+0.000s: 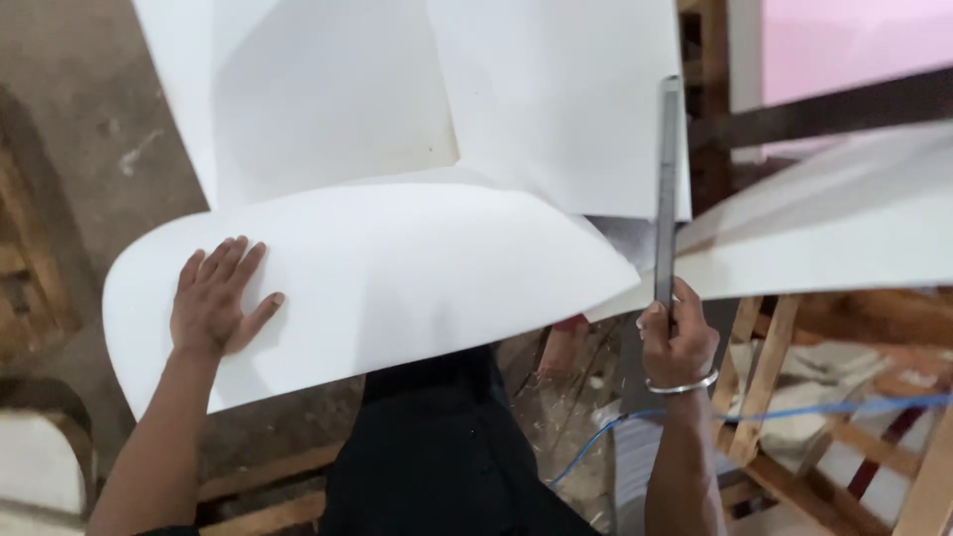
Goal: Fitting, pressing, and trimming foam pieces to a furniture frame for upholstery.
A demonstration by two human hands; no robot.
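Observation:
A large white sheet (397, 268) bends over my lap, its near part curled toward me. My left hand (216, 298) lies flat on its left part, fingers spread, pressing it down. My right hand (677, 337), with a metal bangle at the wrist, grips the near end of a long grey metal strip (667, 179) that points away from me along the sheet's right edge. A second part of white sheet (844, 218) curves off to the right of the strip.
Wooden frame pieces (764, 367) and scraps lie on the floor at the right, crossed by a blue cord (794, 412). A dark bar (824, 114) runs across the upper right. Bare concrete floor (89, 109) shows at the left, beside wooden parts (30, 268).

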